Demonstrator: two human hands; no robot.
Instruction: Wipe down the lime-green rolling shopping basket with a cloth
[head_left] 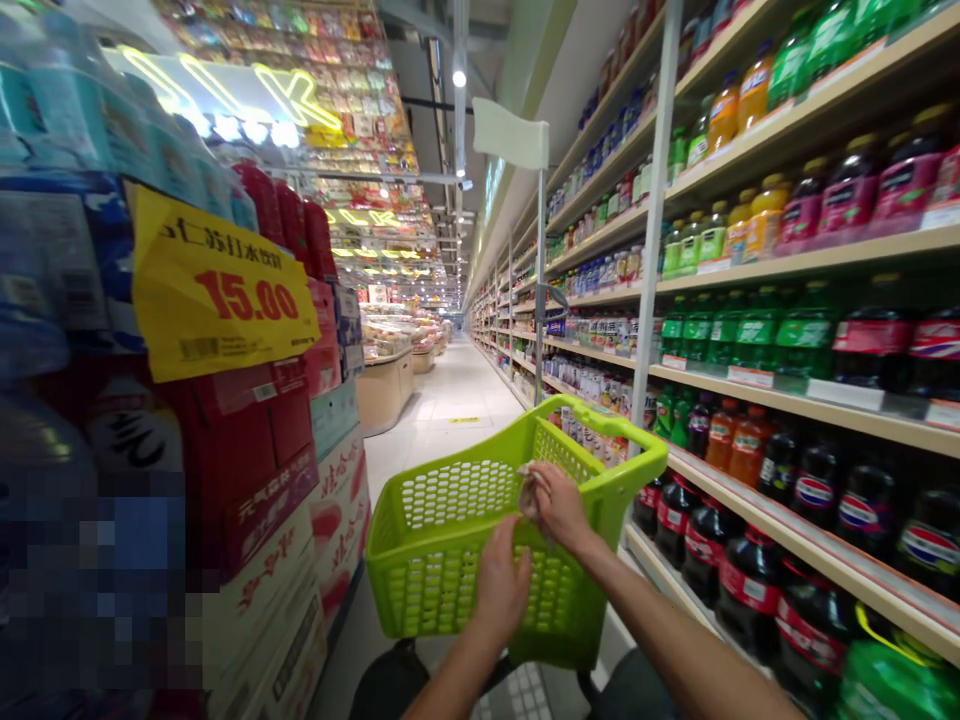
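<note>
Right hand (555, 505) is closed, fingers pinching a crumpled wad (529, 492), perhaps cloth, at its tips, over the cart's (442, 580) near side; left hand (501, 578), lower and to its left, is half curled around nothing visible. The wad looks light, limp and unbreakable, best pinched at its bunched middle; the cart seems stiff plastic, surest by the handle (613, 430) above-right of the right hand.

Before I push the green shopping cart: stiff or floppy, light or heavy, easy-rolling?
Probably fairly stiff: the shopping cart has a thick rim and looped handle and looks like moulded plastic. Likely light for its size, given the perforated walls. Rolling's unclear; no wheels clearly show.
</note>
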